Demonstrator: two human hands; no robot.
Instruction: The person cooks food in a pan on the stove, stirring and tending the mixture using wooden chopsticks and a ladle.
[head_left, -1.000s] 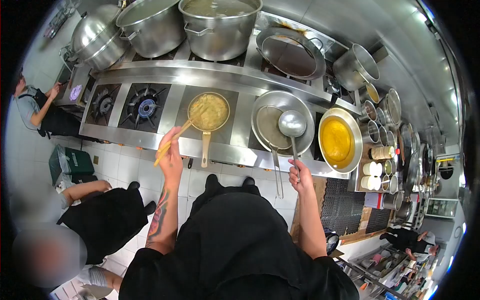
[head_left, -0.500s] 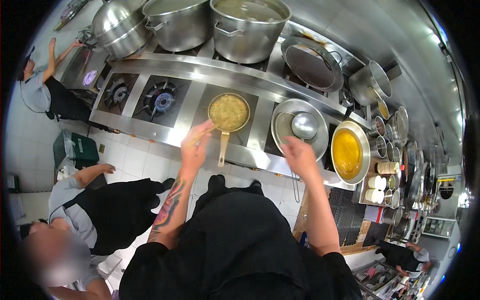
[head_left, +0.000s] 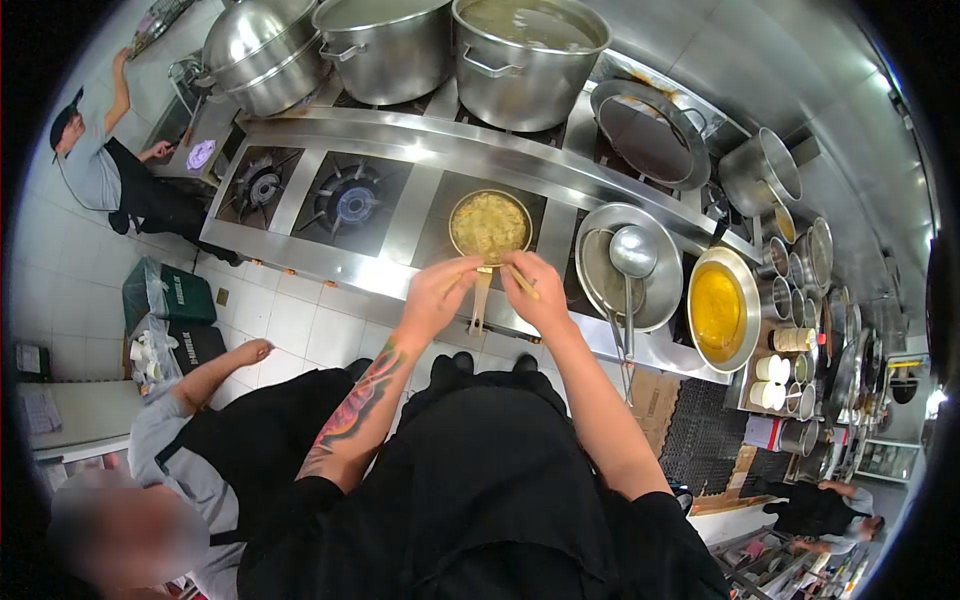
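Note:
A small pan (head_left: 479, 300) with a light handle sits on the stove, with a yellowish food (head_left: 489, 226) bubbling in it. My left hand (head_left: 437, 297) is closed around a chopstick at the pan's near left edge. Close beside it, my right hand (head_left: 537, 295) grips another chopstick (head_left: 522, 282), just right of the pan's handle. To the right, a ladle (head_left: 634, 252) rests in a wide metal bowl (head_left: 662, 300) together with a strainer (head_left: 598, 270). Farther right stands an oval-looking pan (head_left: 740, 350) of yellow liquid (head_left: 718, 310).
Large pots (head_left: 385, 60) line the back of the stove. A lit-looking burner (head_left: 354, 203) is at the left. One co-worker (head_left: 215, 440) stands close on my left, another (head_left: 95, 165) farther left. Bottles and containers (head_left: 768, 382) stand at the right.
My right hand has let go of the ladle and moved left to the chopsticks beside my left hand. The ladle now rests in the bowl. The view has shifted, and the far-left co-worker's arm is raised.

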